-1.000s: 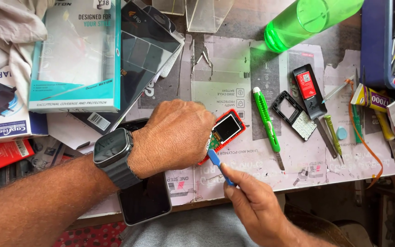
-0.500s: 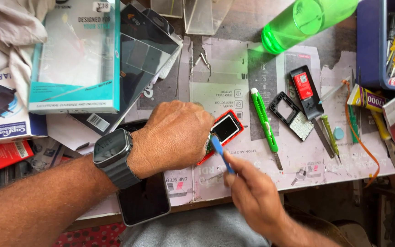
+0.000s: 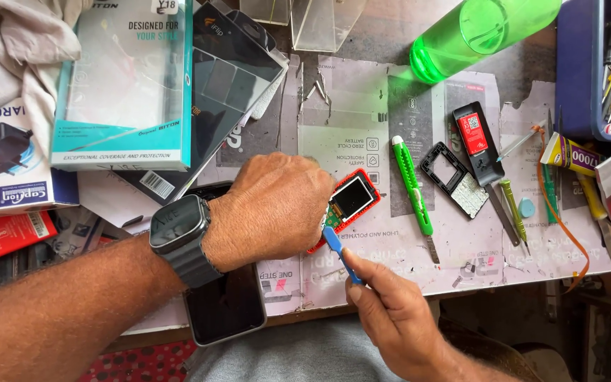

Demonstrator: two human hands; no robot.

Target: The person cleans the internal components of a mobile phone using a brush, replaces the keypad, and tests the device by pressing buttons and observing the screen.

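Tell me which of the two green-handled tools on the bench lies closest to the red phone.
The bright green utility knife, lying just right of the red phone that the left hand steadies. The darker green screwdriver lies farther right, beyond the black keypad frame.

The blue pry tool (image 3: 339,253) has been kept at the near edge of the small red phone (image 3: 344,207) while the right hand (image 3: 397,318) holding it has been shifted slightly. A second ago the tip was lower and nearer; half a second ago it was raised against the phone, and now it is set at the phone's near corner beside the left hand (image 3: 274,209).
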